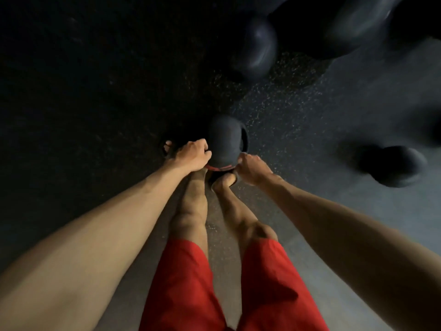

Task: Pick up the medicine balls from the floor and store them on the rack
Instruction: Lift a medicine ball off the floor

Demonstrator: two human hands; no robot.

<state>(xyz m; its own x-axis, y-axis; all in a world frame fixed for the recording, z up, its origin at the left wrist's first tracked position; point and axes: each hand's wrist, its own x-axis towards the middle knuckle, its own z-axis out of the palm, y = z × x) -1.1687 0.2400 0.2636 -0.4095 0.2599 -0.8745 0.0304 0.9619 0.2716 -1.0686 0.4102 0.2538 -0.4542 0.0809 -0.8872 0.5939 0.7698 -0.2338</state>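
Ball (224, 142), black with a red band, seemingly gripped between left hand (193, 155) and right hand (254, 167); markings blurred.

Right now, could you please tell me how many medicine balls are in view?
4. The near ball is gripped between left hand and right hand; right ball on the floor; centre ball and corner ball ahead. Darkness may hide others.

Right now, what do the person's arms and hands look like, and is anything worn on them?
The left arm and right arm are bare, with no sleeves in view. The left hand and right hand are ungloved; no watch, band or ring shows, though the picture is dim and blurred. The person wears red shorts.
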